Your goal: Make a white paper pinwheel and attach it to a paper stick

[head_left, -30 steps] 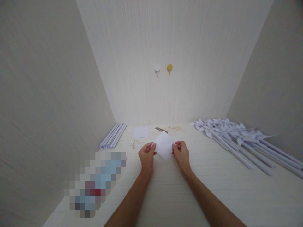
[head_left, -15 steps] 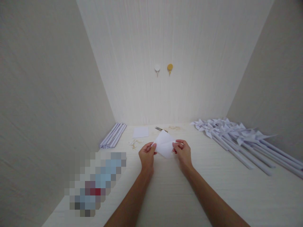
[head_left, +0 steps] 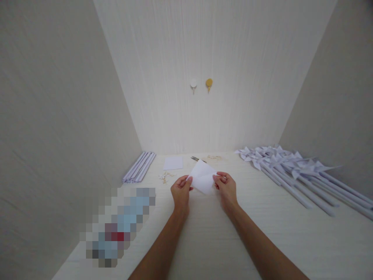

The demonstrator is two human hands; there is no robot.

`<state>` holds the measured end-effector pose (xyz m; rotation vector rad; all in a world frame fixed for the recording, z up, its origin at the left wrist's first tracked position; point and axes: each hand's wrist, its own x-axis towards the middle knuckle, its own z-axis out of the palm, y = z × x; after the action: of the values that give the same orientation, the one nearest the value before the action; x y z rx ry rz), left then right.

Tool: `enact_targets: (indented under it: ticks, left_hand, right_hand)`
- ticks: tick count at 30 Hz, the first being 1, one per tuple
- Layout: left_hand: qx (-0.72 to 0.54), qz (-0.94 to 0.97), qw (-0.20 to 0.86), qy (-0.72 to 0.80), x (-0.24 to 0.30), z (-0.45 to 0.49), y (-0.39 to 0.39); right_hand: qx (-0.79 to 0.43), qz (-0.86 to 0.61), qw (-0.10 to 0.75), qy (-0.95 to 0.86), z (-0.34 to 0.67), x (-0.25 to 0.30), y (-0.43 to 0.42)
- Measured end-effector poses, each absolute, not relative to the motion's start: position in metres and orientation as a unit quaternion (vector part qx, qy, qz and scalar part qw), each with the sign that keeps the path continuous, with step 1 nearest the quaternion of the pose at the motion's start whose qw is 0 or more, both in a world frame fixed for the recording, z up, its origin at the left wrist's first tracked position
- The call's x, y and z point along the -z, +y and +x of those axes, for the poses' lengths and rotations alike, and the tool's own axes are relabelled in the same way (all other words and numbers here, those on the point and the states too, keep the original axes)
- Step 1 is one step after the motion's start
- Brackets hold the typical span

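A white square sheet of paper [head_left: 203,177] is held up above the table, turned so one corner points away from me. My left hand [head_left: 182,187] pinches its left corner between thumb and fingers. The right corner is gripped the same way by my right hand [head_left: 225,186]. Faint crease lines seem to cross the sheet. Just behind the paper lies a pair of scissors [head_left: 196,159], its handles partly hidden by the sheet.
White paper sheets [head_left: 173,163] and small scattered bits [head_left: 165,177] lie left of centre; more bits [head_left: 214,158] lie at the back. Rolled paper sticks [head_left: 140,167] are far left, paper pinwheels [head_left: 279,159] far right. A pixelated item [head_left: 125,221] is front left. Two hooks [head_left: 209,83] are on the wall.
The paper has tilted slightly between my hands, and its crease looks fainter. Both hands keep their pinch and have barely moved.
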<state>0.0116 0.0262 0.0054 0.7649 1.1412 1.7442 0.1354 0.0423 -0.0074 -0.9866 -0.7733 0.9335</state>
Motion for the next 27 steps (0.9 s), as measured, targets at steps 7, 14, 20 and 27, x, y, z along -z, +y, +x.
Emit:
enact_targets:
  ticks: [7,14,20,27]
  left_hand:
    - [-0.703,0.306,0.445,0.463,-0.0053,0.0114,0.0264]
    - [-0.699,0.309,0.445,0.466,-0.0059,0.0112,0.0256]
    - [-0.702,0.309,0.445,0.462,-0.0043,0.0113,0.0266]
    - [-0.699,0.308,0.452,0.461,-0.0054,0.0115,0.0257]
  right_hand:
    - [-0.44,-0.437,0.711,-0.332,0.1348,0.0037,0.0404]
    - [-0.46,-0.423,0.718,-0.305,0.1341,-0.0008,0.0385]
    - [-0.452,-0.424,0.722,-0.308,0.135,-0.0008,0.0388]
    - [-0.449,-0.428,0.724,-0.302,0.135,0.0004,0.0399]
